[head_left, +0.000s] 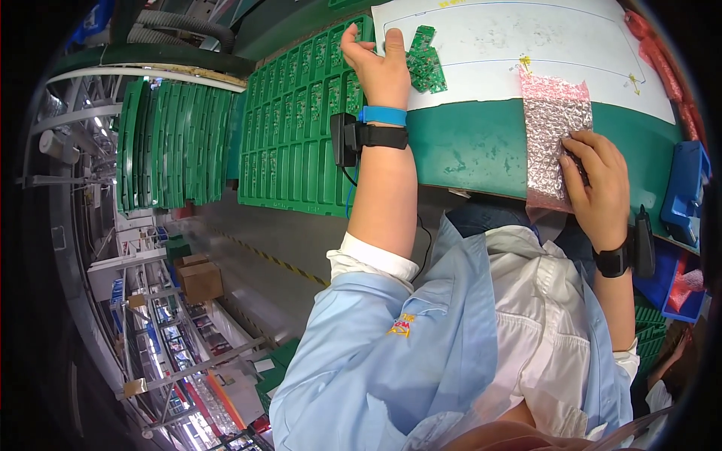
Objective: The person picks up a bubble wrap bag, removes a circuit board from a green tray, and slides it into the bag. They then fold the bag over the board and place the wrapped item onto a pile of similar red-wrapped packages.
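My left hand is raised over the right edge of a green compartment tray, its thumb and fingers apart, with nothing visible in it. Just right of its thumb, a few green circuit boards lie overlapping on a white sheet. My right hand has its bent fingers and thumb on the right edge of a pinkish bubble-wrap bag. The bag lies lengthwise across the green tabletop, and its far end overlaps the white sheet. What is inside the bag cannot be made out. Rows of small circuit boards fill many tray slots.
The white sheet with drawn lines covers the far part of the green tabletop. Red bubble wrap and a blue bin border the right side. Stacked green trays stand at left, and a cardboard box sits beyond the walkway.
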The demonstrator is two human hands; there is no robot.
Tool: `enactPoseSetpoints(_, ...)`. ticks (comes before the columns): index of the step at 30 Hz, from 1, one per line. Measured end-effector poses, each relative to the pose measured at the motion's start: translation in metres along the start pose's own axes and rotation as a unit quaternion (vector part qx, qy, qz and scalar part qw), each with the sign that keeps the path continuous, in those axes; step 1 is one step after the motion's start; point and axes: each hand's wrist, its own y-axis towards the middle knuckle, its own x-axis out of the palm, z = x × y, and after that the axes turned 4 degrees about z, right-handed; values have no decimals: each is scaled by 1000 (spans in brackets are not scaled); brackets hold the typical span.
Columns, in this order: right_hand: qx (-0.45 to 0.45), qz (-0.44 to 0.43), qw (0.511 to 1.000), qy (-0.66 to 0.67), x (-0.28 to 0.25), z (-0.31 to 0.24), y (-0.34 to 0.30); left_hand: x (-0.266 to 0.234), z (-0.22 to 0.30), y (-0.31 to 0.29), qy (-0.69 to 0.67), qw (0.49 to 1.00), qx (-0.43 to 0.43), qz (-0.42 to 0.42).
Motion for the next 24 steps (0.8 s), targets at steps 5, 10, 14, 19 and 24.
enactPoseSetpoints(5, 6, -4, 1000, 3, -1, -1, 1, -6, 1, 8, -44, 999, -28, -13)
enactPoseSetpoints(10, 6, -5, 1000, 7, -2, -1, 2, -19, 22, 7, -231, 950, -204, -58)
enactPoseSetpoints(14, -12, -4, 1000, 5, 1, 1, 0, -36, 53, -19, -317, 910, -219, -154)
enactPoseSetpoints(19, -18, -1, 1000, 20, 2, 7, -1, -103, 109, -49, -164, 956, -133, -203)
enactPoseSetpoints(24, -23, -9, 1000, 2, 4, 8, 0, -203, 54, -1, -79, 989, -121, -35)
